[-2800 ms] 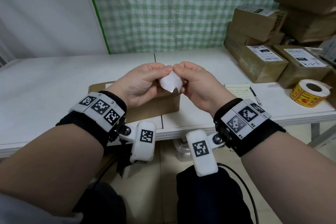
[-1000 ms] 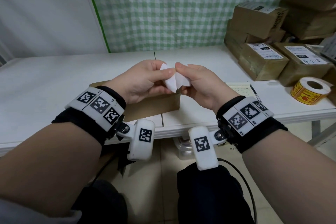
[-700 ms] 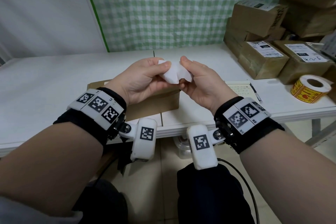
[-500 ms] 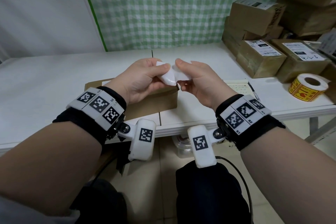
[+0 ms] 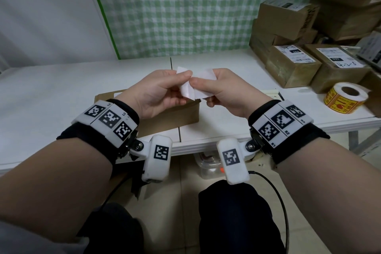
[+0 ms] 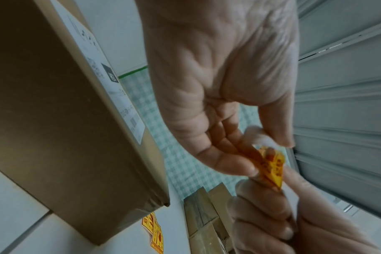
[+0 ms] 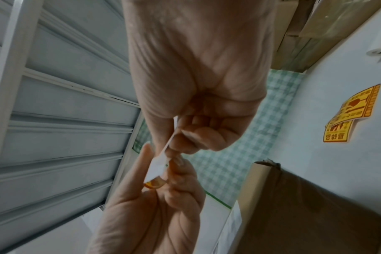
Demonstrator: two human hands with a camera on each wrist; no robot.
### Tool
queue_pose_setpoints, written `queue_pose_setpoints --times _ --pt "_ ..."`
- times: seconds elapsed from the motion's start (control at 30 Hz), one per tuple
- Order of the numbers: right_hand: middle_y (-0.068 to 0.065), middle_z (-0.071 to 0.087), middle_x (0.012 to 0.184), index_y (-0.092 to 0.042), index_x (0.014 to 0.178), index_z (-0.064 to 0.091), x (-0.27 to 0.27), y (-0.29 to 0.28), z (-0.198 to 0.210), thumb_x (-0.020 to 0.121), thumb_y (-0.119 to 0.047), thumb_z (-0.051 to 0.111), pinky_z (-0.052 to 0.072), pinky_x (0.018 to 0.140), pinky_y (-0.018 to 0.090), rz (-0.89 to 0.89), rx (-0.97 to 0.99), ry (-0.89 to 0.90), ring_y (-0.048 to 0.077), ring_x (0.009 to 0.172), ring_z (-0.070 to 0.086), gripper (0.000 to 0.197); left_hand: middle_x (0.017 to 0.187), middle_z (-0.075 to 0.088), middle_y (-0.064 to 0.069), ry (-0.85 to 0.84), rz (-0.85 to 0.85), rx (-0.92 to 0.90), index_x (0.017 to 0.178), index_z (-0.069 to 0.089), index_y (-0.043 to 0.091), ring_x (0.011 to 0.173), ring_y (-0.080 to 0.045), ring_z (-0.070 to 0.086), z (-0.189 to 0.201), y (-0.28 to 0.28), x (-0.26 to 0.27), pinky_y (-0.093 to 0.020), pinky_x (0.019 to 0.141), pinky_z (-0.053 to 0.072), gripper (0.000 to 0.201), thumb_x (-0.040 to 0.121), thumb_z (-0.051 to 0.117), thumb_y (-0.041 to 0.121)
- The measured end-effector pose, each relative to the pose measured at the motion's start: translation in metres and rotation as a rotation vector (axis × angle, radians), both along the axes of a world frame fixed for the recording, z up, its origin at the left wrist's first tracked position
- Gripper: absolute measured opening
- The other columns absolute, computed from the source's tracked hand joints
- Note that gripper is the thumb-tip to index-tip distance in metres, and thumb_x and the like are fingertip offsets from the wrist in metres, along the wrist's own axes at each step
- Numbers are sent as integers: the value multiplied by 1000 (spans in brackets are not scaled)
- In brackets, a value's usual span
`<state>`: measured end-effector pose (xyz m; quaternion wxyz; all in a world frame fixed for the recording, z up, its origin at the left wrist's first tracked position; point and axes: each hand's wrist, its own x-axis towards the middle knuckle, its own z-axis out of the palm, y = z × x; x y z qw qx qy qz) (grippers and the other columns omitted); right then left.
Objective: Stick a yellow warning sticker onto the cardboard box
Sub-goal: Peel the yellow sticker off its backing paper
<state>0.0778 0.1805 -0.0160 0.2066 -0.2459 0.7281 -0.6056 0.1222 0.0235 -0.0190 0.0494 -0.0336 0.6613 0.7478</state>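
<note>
Both hands are raised above the brown cardboard box (image 5: 169, 118), which lies flat on the white table (image 5: 61, 97). Between them is a yellow warning sticker (image 6: 272, 165) on white backing paper (image 5: 204, 85). From the head view only white sides show, spread into two flaps. My left hand (image 5: 185, 80) pinches the left flap, and in the left wrist view its fingers lie on the yellow printed face. My right hand (image 5: 198, 86) pinches the white right flap (image 7: 161, 161) between thumb and curled fingers. The box (image 6: 65, 137) carries a white shipping label.
A roll of yellow warning stickers (image 5: 346, 97) stands at the table's right edge. Several labelled cardboard boxes (image 5: 292, 66) are stacked at the back right. Loose yellow stickers (image 7: 355, 116) lie on the table beyond the box. A plastic tub (image 5: 208, 163) sits under the table.
The white paper, curled together between the thumbs before, now spreads into two separate flaps. Both hands stay above the box; the view has shifted slightly.
</note>
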Motion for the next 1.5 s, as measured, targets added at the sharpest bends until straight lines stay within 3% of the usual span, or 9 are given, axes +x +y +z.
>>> queue_pose_setpoints --times 0.13,0.27,0.43,0.53,0.7,0.83,1.07,1.33,1.5 --pt "1 51 62 -11 76 55 1 0 1 89 -16 60 34 46 20 4 -11 14 12 52 42 14 79 62 -7 2 -13 -26 89 63 6 67 -13 58 2 2 2 -19 56 51 35 69 62 36" --pt "-4 52 62 -15 76 60 3 2 -1 88 -15 59 32 46 17 63 -34 -24 6 51 44 12 75 64 -1 4 -91 -97 90 63 8 60 -7 59 4 3 2 -15 54 50 23 70 68 20" --pt "-10 56 47 -18 59 62 6 3 -1 90 -6 50 19 44 19 124 -244 -132 3 43 52 35 85 65 -4 41 -214 63 96 62 5 70 -10 60 6 5 5 -18 62 44 19 78 61 11" --pt "-3 59 50 -7 68 59 9 2 -1 90 -3 47 19 39 17 130 -332 -208 5 42 53 26 78 67 -4 46 -260 150 90 65 4 65 -9 64 5 4 5 -17 63 45 17 76 59 11" --pt "-1 53 42 -6 62 53 9 -1 -4 91 -6 42 20 36 14 68 -446 -371 13 52 38 31 69 69 -7 56 -297 269 80 68 2 63 -10 65 2 3 6 -31 96 40 12 77 57 6" --pt "-4 49 37 -9 69 44 10 -3 -3 91 -8 39 18 36 14 27 -512 -473 10 49 38 22 68 69 -9 62 -274 344 69 69 2 69 -14 66 4 3 4 -18 69 53 3 66 68 0" --pt "-2 31 42 -14 69 38 2 -5 -9 85 -8 43 19 34 16 -141 -680 -659 8 37 26 18 81 68 -14 -7 -91 430 71 62 2 76 -22 62 -1 4 2 -26 68 55 17 72 47 -3" --pt "8 48 72 -12 75 49 -39 11 -47 79 -3 67 36 37 16 -542 -1 -294 13 49 37 21 53 60 6 -53 200 -146 83 60 16 38 -5 34 -13 0 -7 -17 43 31 6 81 66 15" --pt "11 61 90 -12 75 55 -53 18 -64 77 -4 67 56 65 26 -528 132 -237 21 72 61 15 70 61 -5 -9 276 -187 86 62 12 42 -4 49 -15 4 -9 -14 43 42 14 76 69 3"
